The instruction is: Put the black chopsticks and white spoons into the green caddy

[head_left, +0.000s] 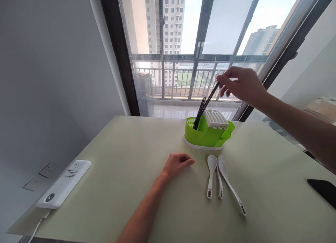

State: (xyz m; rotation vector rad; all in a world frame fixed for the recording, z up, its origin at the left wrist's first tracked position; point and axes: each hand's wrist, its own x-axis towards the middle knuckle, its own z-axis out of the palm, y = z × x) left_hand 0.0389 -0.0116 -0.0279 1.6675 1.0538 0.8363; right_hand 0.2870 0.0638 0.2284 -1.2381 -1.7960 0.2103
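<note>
Chopsticks (211, 94), thin and black, slant from the right grip (243, 83) down into the left part of the green holder (207, 137). We see their long line run down and to the left, with the top ends up by the fingers. The right grip is closed on those top ends, high above the holder and a bit to its right, so the sticks lie below and to the left of the grip. More black sticks (200, 112) lean in the left part of the holder, a bit more upright, with their tops tipped to the right.

We see the left grip (175, 165) on the desk (126, 166), in front of the holder and to its left. It is narrow, with the thumb and finger close together and the other fingers curled under.

Three white spoons (212, 162) lie in front of the holder, bowls toward it and handles toward us. A white rack (216, 118) with slots sits on top of the holder. A long white box (64, 183) with a cord lies far to its left.

The holder wall hides the low ends of the sticks, and we cannot count the ones in the right grip. A black flat thing (324, 191), far to the right of the holder, is cut off by the edge.
</note>
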